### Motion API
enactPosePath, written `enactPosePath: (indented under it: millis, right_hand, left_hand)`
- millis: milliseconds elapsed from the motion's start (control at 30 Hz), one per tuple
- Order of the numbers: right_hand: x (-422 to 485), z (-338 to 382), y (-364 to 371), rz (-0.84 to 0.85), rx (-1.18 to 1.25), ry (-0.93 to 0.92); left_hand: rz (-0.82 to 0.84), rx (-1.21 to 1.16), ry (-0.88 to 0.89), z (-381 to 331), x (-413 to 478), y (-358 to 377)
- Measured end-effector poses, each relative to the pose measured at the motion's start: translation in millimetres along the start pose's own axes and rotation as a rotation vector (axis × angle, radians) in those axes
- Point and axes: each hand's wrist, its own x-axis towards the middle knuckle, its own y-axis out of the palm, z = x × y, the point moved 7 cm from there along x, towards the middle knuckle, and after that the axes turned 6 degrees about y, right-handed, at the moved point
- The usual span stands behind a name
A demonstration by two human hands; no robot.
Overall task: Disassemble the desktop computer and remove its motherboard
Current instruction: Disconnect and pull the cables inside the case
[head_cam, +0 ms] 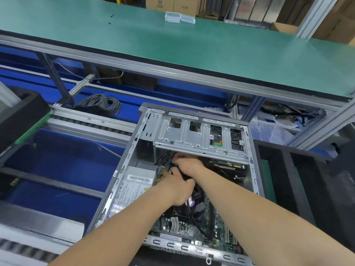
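Observation:
An open grey desktop case (123, 166) lies on its side in front of me. Its green motherboard (217, 225) shows at the bottom, with a black CPU fan (189, 210) on it. A silver power supply (132, 189) sits at the case's left. A metal drive cage (192, 135) spans the top. Both hands reach under the cage's edge. My left hand (175, 186) curls over a cable bundle (163, 169) beside the power supply. My right hand (187, 163) has its fingers curled round a connector among the wires; the fingertips are hidden.
A green-topped shelf (192, 47) overhangs the bench behind the case. A grey wire coil (101, 102) lies at the back left. Black foam trays (307, 189) stand right of the case, another black tray (21, 116) at left. Blue conveyor surface (63, 156) lies left.

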Motion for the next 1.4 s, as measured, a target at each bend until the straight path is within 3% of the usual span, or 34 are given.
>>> enactPosePath:
  millis: [667, 933, 1233, 1400]
  right_hand:
    - [12.3, 4.5, 6.1, -0.052, 0.188, -0.064]
    - [11.4, 5.7, 3.7, -0.084, 0.151, -0.096]
    - [9.3, 8.8, 8.2, 0.001, 0.22, -0.053]
    - [19.7, 1.1, -2.1, -0.16, 0.193, 0.042]
  left_hand:
    - [0.04, -0.067, 0.032, -5.7, -12.4, -9.5]
    - [0.057, -0.055, 0.029, -7.9, -15.5, -10.7]
    - [0.064, -0.043, 0.014, -3.9, -5.7, -6.1]
    - [0.057, -0.051, 0.006, 0.9, 0.5, -2.0]
